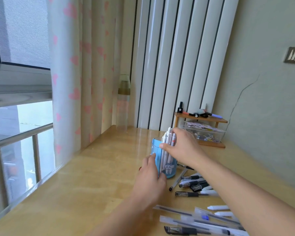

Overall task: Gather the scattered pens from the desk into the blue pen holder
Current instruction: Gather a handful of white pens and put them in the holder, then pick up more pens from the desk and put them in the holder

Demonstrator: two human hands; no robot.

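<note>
White pens (168,145) in right hand (182,147), over blue pen holder (162,160).

The holder (167,166) is a translucent blue cup with a small cartoon figure on its front, standing upright on the table. A bundle of white pens (168,142) stands in it, tops well above the rim. More pens lie flat to its right: black-capped ones (191,183) near the base, and clear-barrelled and white ones (199,218) at the near edge.
</note>
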